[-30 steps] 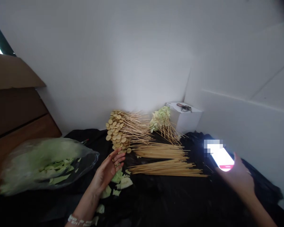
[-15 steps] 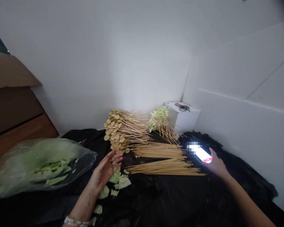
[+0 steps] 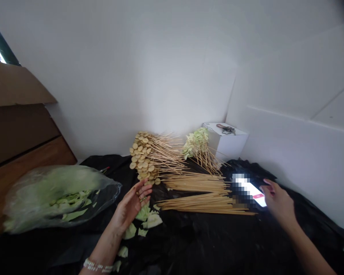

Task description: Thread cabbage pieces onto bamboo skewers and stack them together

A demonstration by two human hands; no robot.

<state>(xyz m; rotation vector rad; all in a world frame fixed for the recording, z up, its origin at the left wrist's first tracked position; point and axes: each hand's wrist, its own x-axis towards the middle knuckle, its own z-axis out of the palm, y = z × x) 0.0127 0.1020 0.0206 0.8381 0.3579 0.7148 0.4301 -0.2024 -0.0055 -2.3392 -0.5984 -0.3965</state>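
At seven o'clock in our view, our left hand (image 3: 129,208) is palm up, loosely curled and holding nothing, near cabbage pieces (image 3: 153,220). Our right hand (image 3: 282,204) is at the lit phone (image 3: 254,192), toward four o'clock; whether it grips, we cannot tell. Bare skewers (image 3: 195,183) lie at five o'clock.

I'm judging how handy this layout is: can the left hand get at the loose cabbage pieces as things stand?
Probably yes: the left hand is open, appears to hold nothing, and the cabbage pieces lie close beside it on the black sheet, with nothing visible standing between.
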